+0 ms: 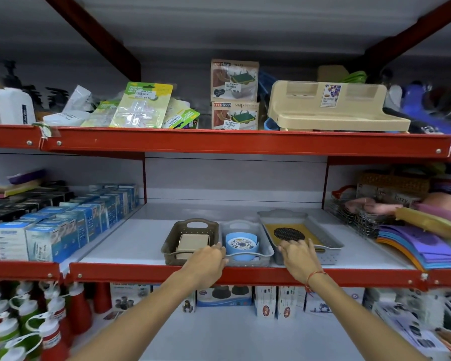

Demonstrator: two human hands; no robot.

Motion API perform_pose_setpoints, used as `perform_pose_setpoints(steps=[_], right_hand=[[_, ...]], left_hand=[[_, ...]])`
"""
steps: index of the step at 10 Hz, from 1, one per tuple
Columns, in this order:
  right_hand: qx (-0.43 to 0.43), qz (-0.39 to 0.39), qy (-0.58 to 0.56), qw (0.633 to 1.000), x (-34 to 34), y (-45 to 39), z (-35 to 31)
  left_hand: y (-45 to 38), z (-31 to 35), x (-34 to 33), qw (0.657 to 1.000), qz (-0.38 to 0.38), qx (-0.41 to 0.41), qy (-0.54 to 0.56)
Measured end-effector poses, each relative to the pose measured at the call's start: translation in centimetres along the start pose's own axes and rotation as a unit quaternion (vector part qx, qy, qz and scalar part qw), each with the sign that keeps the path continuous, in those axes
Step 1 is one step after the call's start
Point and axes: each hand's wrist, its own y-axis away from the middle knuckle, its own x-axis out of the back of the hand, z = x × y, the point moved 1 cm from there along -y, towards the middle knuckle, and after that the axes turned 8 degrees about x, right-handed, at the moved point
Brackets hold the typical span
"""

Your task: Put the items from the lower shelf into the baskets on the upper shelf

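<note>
We face a red-railed shop rack with white boards, and take as our landmark the small clear grey plastic basket (246, 250) holding a round blue container (242, 245); just left of it sits a brown slotted basket (189, 241) with a beige box (193, 244), just right a long pale tray-basket (301, 234) with a yellow sheet and black mesh disc (289, 234). All three look filled, so we judge little remains. Our left hand (208, 260) rests loosely on the brown basket's near rim and our right hand (297, 256) on the long basket's, neither clearly gripping, with bare board either side and the red front rail (245, 274) just below.
</note>
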Motion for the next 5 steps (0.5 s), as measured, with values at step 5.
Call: perform_pose_setpoints(steps=[5], right_hand=[[0.031,-0.003,0.026,0.999,1.4,3.5,-1.7]], left_hand=[[1.2,1.0,-0.8,0.999,0.011,0.018,-0.035]])
